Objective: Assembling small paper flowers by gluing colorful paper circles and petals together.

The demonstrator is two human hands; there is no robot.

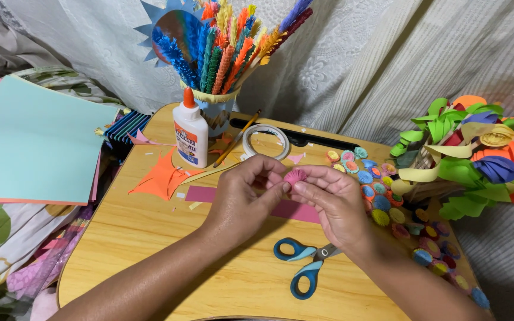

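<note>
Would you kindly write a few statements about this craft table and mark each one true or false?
1. Both hands, the left hand and the right hand, pinch a small pink fringed paper flower. True.
2. The blue-handled scissors lie in the right hand. False: they lie on the wooden table, near the wrists.
3. The white glue bottle stands upright with an orange cap. True.
4. The roll of clear tape sits on the sheet of light blue paper. False: it lies on the table beside a pencil.
5. Small rolled paper flowers lie at the right hand's side of the table. True.
</note>
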